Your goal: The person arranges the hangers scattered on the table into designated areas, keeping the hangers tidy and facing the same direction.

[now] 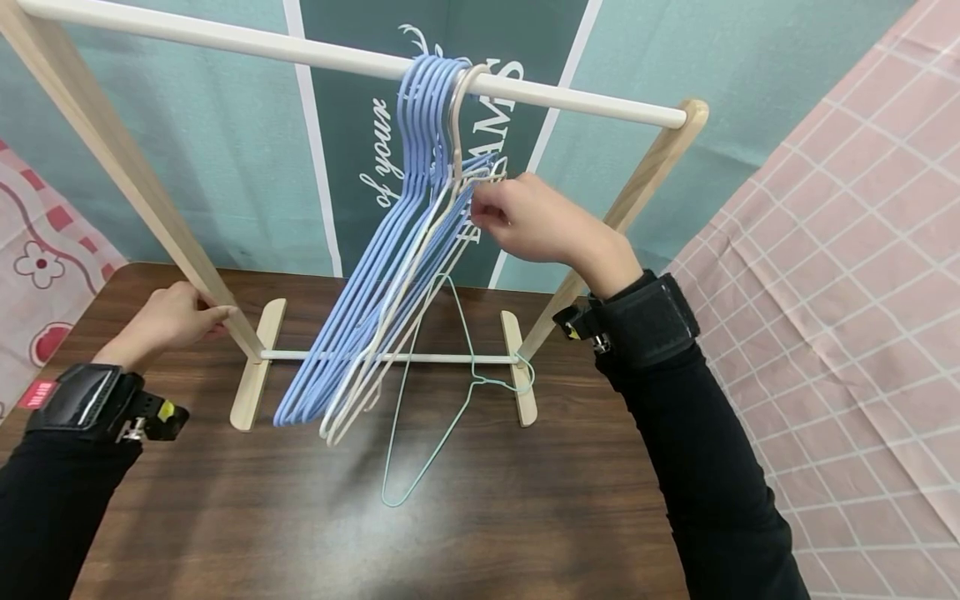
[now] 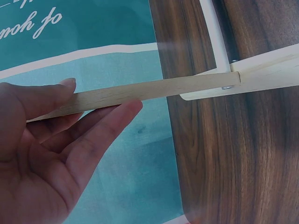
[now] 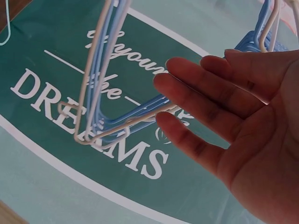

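Observation:
My left hand (image 1: 168, 321) holds the left wooden post (image 1: 138, 171) of a clothes rack low down. In the left wrist view, thumb and fingers lie on opposite sides of that post (image 2: 154, 88). Several blue hangers (image 1: 416, 125) hang bunched on the white rail (image 1: 300, 50), with a few cream hangers (image 1: 455, 125) at their right. My right hand (image 1: 532, 217) is at the right shoulder ends of these hangers. Its fingers are loosely bent in the right wrist view, the fingertips (image 3: 163, 116) close to a cream hanger (image 3: 135, 122); contact is unclear.
A pale green hanger (image 1: 442, 444) leans on the rack's lower bar (image 1: 292, 355), partly over the right foot (image 1: 527, 404). The rack stands on a dark wooden table (image 1: 300, 517). Behind it hangs a teal cloth (image 1: 217, 167) with white lettering; pink cloth (image 1: 847, 292) lines the right side.

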A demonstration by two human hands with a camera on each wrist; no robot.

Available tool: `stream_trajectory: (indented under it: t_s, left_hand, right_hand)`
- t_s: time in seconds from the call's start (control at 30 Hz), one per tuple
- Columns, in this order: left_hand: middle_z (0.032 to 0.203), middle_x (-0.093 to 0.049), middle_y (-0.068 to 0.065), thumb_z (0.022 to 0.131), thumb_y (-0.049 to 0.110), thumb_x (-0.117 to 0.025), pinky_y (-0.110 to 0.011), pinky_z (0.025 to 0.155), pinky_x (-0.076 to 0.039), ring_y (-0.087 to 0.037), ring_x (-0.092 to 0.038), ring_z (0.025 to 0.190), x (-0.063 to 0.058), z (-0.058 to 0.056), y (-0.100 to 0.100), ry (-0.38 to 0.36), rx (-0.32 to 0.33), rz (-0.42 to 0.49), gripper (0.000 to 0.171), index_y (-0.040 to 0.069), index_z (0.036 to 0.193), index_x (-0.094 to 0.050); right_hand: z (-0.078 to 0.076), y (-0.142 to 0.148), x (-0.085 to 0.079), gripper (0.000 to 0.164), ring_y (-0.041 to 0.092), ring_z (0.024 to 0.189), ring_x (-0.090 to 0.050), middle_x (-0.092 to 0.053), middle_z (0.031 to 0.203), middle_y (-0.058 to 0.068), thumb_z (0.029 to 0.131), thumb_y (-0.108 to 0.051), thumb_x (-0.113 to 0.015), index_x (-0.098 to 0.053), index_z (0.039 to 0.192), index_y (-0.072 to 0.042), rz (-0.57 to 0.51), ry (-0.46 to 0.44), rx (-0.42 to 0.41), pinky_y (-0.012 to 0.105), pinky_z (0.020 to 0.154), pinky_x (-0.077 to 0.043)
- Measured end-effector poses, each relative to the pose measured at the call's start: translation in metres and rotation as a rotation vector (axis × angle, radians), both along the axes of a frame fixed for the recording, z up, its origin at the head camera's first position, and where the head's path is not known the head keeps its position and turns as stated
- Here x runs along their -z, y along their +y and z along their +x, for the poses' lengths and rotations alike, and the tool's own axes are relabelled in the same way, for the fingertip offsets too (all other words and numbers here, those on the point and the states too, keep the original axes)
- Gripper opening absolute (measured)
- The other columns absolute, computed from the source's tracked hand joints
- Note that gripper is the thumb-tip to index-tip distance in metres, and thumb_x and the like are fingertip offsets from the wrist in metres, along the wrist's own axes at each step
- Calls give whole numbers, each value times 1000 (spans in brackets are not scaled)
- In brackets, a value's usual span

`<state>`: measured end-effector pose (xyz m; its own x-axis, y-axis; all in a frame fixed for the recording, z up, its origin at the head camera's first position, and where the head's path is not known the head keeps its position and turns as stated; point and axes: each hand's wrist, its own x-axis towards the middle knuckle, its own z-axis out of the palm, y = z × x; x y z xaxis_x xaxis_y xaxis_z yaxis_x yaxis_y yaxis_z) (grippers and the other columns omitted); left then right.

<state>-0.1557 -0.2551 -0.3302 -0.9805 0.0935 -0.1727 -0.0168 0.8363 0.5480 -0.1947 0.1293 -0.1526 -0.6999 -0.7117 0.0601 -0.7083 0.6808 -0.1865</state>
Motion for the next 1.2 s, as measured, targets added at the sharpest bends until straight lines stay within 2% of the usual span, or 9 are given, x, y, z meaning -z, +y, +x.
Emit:
stream_trajectory:
  t_s: [0.13,0.3,0.63,0.9,1.2]
  left_hand:
    - [61,-61,-2,96,23,-47,-29,48,-40,-17,-55,57,0,0,0,-4,-3,3,43,-18,91,-60]
    - [62,-61,-3,97,23,-46,-29,48,-40,-17,-55,56,0,0,0,-10,5,6,43,-18,91,-60]
    - [64,-62,-4,95,22,-48,-30,48,-42,-16,-56,57,1,1,1,4,4,24,41,-18,95,-59]
    - [63,-61,-3,95,24,-48,-30,47,-41,-17,-56,56,1,0,1,5,11,25,42,-17,94,-60]
    - [62,-60,-4,96,23,-46,-30,47,-40,-16,-55,54,0,0,0,1,30,14,43,-18,94,-58]
  right_hand:
    - [0,4,6,18,20,66,-49,-60,81,9,91,-1,-42,-61,91,-1,7,-26,20,30,65,-43]
    - [0,11,18,13,20,63,-48,-59,78,10,92,-5,-49,-61,92,0,5,-53,20,30,60,-41]
    - [-1,23,44,10,19,62,-51,-59,74,7,93,-8,-52,-60,91,-2,13,-103,32,31,59,-43]
    - [-1,33,79,8,16,61,-52,-61,75,6,91,-6,-54,-60,88,-2,7,-197,44,29,56,-43]
    - [-1,44,121,10,13,60,-52,-60,73,2,91,-11,-57,-63,92,-3,-4,-304,74,26,55,-43]
